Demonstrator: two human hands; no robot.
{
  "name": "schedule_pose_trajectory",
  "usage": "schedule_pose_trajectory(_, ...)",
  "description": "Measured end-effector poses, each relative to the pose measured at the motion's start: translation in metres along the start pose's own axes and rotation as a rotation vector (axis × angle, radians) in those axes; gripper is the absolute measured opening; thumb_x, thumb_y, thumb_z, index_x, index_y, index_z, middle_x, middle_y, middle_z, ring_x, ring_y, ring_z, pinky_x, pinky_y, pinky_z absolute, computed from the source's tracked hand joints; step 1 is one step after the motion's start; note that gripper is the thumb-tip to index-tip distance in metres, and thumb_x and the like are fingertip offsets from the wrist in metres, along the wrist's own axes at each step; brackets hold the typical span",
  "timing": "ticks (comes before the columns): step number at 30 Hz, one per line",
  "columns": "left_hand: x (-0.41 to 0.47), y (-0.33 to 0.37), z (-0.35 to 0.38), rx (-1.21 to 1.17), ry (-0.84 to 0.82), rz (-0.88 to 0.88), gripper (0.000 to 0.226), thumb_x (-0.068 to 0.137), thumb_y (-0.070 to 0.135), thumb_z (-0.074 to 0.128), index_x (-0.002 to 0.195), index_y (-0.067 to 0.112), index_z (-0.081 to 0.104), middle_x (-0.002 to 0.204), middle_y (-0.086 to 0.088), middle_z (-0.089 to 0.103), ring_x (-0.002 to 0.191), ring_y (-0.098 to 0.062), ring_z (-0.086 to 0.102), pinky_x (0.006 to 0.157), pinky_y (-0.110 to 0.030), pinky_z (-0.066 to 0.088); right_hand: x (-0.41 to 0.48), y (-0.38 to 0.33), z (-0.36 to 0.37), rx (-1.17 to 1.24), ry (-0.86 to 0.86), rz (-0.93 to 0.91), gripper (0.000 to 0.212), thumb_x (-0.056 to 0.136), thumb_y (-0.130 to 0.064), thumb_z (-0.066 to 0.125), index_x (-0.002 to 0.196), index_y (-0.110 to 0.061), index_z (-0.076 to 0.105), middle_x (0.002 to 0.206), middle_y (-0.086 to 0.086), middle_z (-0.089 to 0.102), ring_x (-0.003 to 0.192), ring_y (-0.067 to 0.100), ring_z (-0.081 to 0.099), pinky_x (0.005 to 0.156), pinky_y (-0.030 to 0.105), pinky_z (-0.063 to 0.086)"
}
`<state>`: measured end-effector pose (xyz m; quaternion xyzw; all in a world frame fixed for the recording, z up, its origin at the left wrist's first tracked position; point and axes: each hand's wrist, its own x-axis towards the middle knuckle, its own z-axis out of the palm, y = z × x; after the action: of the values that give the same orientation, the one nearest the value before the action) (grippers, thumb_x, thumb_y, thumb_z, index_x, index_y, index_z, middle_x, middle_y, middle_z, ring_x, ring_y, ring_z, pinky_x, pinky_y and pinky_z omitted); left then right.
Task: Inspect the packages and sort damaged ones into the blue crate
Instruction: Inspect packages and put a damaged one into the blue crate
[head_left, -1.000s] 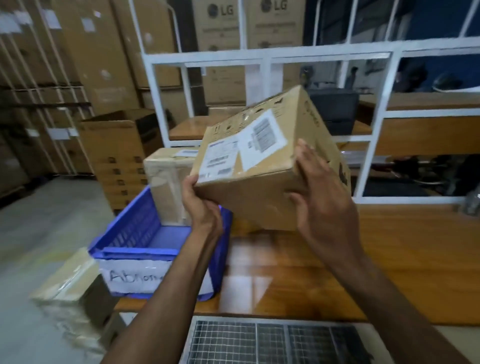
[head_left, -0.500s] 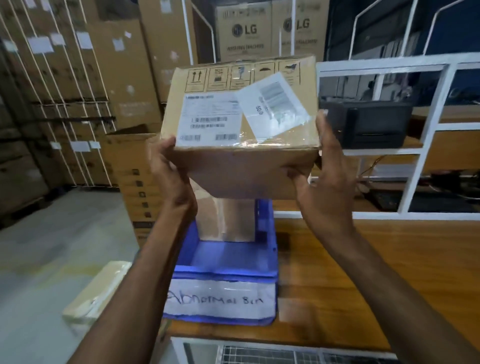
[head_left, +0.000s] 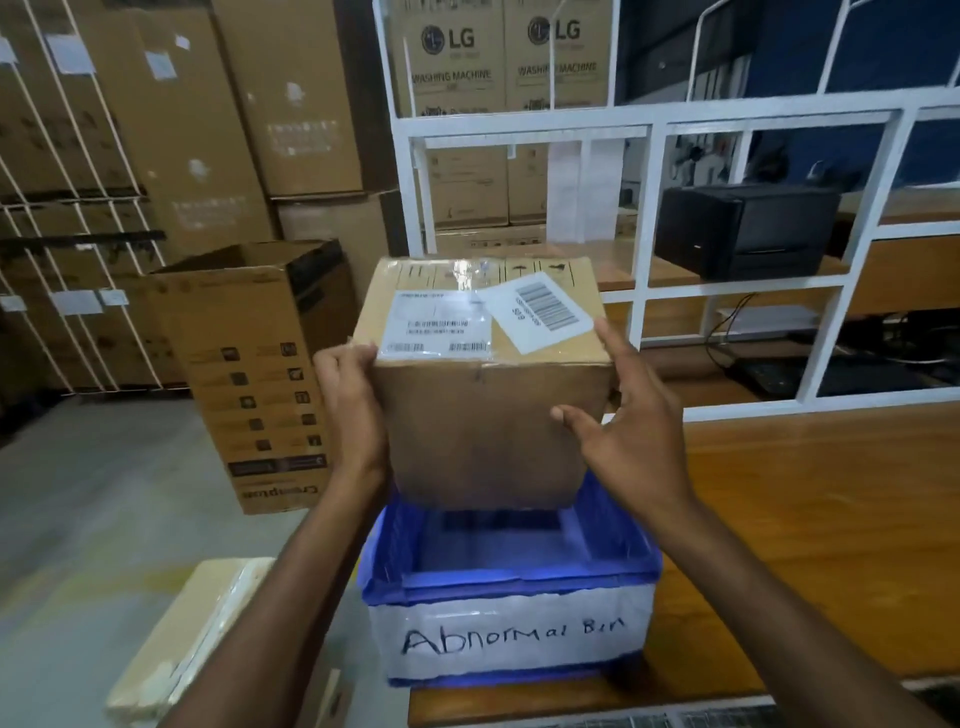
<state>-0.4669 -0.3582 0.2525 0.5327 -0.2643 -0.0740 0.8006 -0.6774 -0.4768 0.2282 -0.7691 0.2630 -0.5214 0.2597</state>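
One blue plastic crate sits on the wooden tabletop. Just above it is one brown cardboard package. The left hand has its grip curled round the package's left edge. The right hand has its grip spread wide, straight fingers pressing the right side.

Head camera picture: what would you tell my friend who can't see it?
The left hand and right hand hold a labelled cardboard box over a blue crate marked "Abnormal Bin" on a wooden table. Big cartons are stacked behind.
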Motion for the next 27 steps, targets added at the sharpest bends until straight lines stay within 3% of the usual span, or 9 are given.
schedule_pose_trajectory(2, 0.004, -0.014, -0.001, 0.058, -0.019, -0.049, 0.027, 0.098, 0.044, 0.051, 0.108, 0.019, 0.047, 0.107, 0.005, 0.054, 0.095, -0.008, 0.053, 0.077, -0.033, 0.043, 0.004, 0.007, 0.006, 0.015, -0.043, 0.087, 0.1, 0.079, -0.012, 0.089, 0.158, -0.043, 0.035, 0.154, -0.018, 0.046, 0.134, -0.002, 0.045, 0.098, 0.008, 0.046)
schedule_pose_trajectory(4, 0.008, -0.029, -0.004, 0.153, -0.052, -0.095, 0.021, 0.104, 0.041, 0.048, 0.11, 0.021, 0.046, 0.109, 0.006, 0.053, 0.098, -0.008, 0.053, 0.081, -0.036, 0.044, 0.007, 0.02, 0.013, 0.041, -0.077, 0.165, 0.1, 0.077, -0.008, 0.09, 0.156, -0.042, 0.039, 0.147, -0.019, 0.051, 0.122, -0.008, 0.051, 0.09, 0.001, 0.044)
schedule_pose_trajectory(6, 0.011, -0.045, -0.008, 0.249, -0.1, -0.14, 0.027, 0.105, 0.043, 0.045, 0.118, 0.02, 0.043, 0.114, 0.008, 0.051, 0.102, -0.007, 0.052, 0.084, -0.038, 0.045, 0.005, 0.033, 0.022, 0.028, -0.12, 0.205, 0.1, 0.075, -0.007, 0.091, 0.155, -0.041, 0.041, 0.141, -0.018, 0.056, 0.115, -0.007, 0.056, 0.094, 0.015, 0.054)
schedule_pose_trajectory(8, 0.015, -0.059, -0.011, 0.333, -0.129, -0.177, 0.03, 0.106, 0.045, 0.042, 0.122, 0.019, 0.041, 0.114, 0.01, 0.05, 0.102, -0.006, 0.051, 0.089, -0.043, 0.047, 0.002, 0.045, 0.033, 0.018, -0.147, 0.243, 0.101, 0.074, -0.006, 0.091, 0.156, -0.039, 0.042, 0.141, -0.017, 0.057, 0.12, 0.0, 0.058, 0.096, 0.032, 0.06)
schedule_pose_trajectory(10, 0.022, -0.069, -0.013, 0.388, -0.134, -0.207, 0.028, 0.107, 0.044, 0.041, 0.12, 0.018, 0.042, 0.114, 0.004, 0.052, 0.101, -0.008, 0.052, 0.095, -0.046, 0.047, 0.003, 0.055, 0.043, 0.006, -0.154, 0.263, 0.102, 0.073, -0.006, 0.092, 0.156, -0.038, 0.042, 0.142, -0.012, 0.06, 0.125, 0.006, 0.058, 0.098, 0.038, 0.059)
schedule_pose_trajectory(14, 0.034, -0.083, -0.012, 0.417, -0.16, -0.278, 0.028, 0.107, 0.041, 0.041, 0.121, 0.017, 0.041, 0.124, -0.005, 0.05, 0.112, -0.019, 0.052, 0.092, -0.043, 0.044, 0.011, 0.068, 0.057, -0.066, -0.184, 0.271, 0.104, 0.073, -0.008, 0.093, 0.158, -0.034, 0.039, 0.145, -0.004, 0.059, 0.128, 0.014, 0.058, 0.103, 0.039, 0.056)
schedule_pose_trajectory(18, 0.044, -0.088, -0.007, 0.413, -0.15, -0.308, 0.027, 0.107, 0.039, 0.04, 0.121, 0.016, 0.039, 0.125, -0.006, 0.048, 0.114, -0.02, 0.05, 0.09, -0.04, 0.041, 0.02, 0.076, 0.064, -0.097, -0.201, 0.264, 0.105, 0.072, -0.01, 0.093, 0.158, -0.035, 0.038, 0.148, -0.005, 0.057, 0.129, 0.012, 0.055, 0.105, 0.039, 0.055)
schedule_pose_trajectory(22, 0.052, -0.092, -0.007, 0.4, -0.161, -0.303, 0.027, 0.108, 0.037, 0.041, 0.123, 0.015, 0.038, 0.122, -0.004, 0.047, 0.102, -0.011, 0.05, 0.089, -0.038, 0.039, 0.024, 0.075, 0.066, -0.097, -0.197, 0.266, 0.104, 0.074, -0.007, 0.091, 0.159, -0.033, 0.037, 0.146, -0.004, 0.057, 0.123, 0.006, 0.052, 0.099, 0.028, 0.054)
schedule_pose_trajectory(27, 0.053, -0.095, -0.008, 0.387, -0.171, -0.308, 0.026, 0.108, 0.038, 0.041, 0.123, 0.017, 0.037, 0.119, -0.001, 0.047, 0.096, -0.005, 0.047, 0.087, -0.039, 0.037, 0.024, 0.073, 0.068, -0.118, -0.201, 0.255, 0.103, 0.077, -0.007, 0.089, 0.159, -0.034, 0.034, 0.149, -0.004, 0.054, 0.125, 0.004, 0.047, 0.099, 0.03, 0.054)
